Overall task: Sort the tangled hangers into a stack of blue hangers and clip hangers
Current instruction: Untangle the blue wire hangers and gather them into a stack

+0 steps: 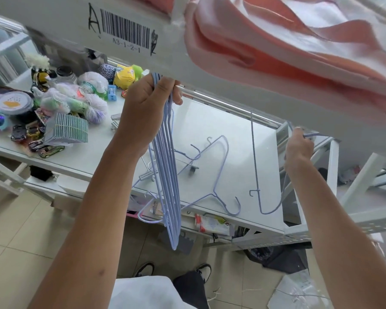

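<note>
So the left hand is up high just under the shelf edge, its grip wrapped tight around a bundle of blue hangers that dangles straight down past the front of the counter, the bottom tips hanging lower than the counter edge. The right hand is off to the right by the white shelf frame, fingers curled and pinching one more blue hanger, which hangs down sideways with its hook curling near the counter's front edge. Lying flat on the counter between the two hands is a single blue hanger, and tangled right next to it, partly behind the bundle, are metal clip hangers with a dark clip showing. One more light hanger loop pokes out over the front edge just beside the bundle. Far left of the counter is a pile of random stuff: toy cars, a stack of striped cards, plastic bags with bits inside, a round lidded tub. Up top there's a barcode label on the shelf beam and pink fabric folded on the shelf. Below you can see tiled floor and the person's sneakers.
</note>
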